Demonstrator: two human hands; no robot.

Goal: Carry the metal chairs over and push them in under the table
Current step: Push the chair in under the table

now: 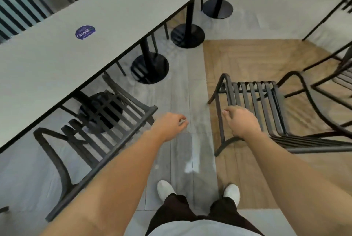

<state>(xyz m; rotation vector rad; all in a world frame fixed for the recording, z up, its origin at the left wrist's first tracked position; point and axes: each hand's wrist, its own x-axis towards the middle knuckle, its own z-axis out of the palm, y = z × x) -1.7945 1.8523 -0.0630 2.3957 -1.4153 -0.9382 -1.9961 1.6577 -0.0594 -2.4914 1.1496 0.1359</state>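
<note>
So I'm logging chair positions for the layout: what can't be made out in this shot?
- Head view: the tucked chair has its front hidden by the table.
- The chair on the right is partly covered by the right hand; whether the fingers touch it is unclear.
- The far-right chair is cut off by the edge and blurred.

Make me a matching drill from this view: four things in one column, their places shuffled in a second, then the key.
Things:
1. left metal chair
2. right metal chair
3. purple sticker
4. white shoes

Places:
A. on the grey tabletop
B. on the floor at the bottom of the view
C. seat partly under the table edge
D. out in the open, partly on the wood-look floor

Pairs: 1-C, 2-D, 3-A, 4-B
</note>
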